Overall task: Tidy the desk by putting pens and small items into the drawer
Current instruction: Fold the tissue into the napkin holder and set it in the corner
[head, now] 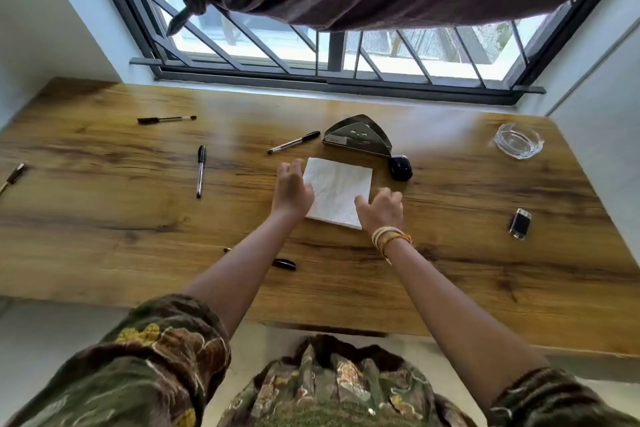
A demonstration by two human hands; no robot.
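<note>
A white paper napkin stack (337, 189) lies flat in the middle of the wooden desk (104, 218). My left hand (292, 189) rests at its left edge and my right hand (381, 208) at its near right corner, fingers spread, both touching it. Several black pens lie scattered: one far left at the back (166, 119), one upright left of centre (200, 170), one slanted behind the napkins (293, 142), one partly hidden under my left forearm (284, 263), and one at the left edge (13, 177). No drawer is in view.
A metal triangular napkin holder (358, 136) lies behind the napkins with a small black case (400, 167) beside it. A glass ashtray (518, 140) sits at the back right and a black lighter (519, 222) at the right. A barred window is behind the desk.
</note>
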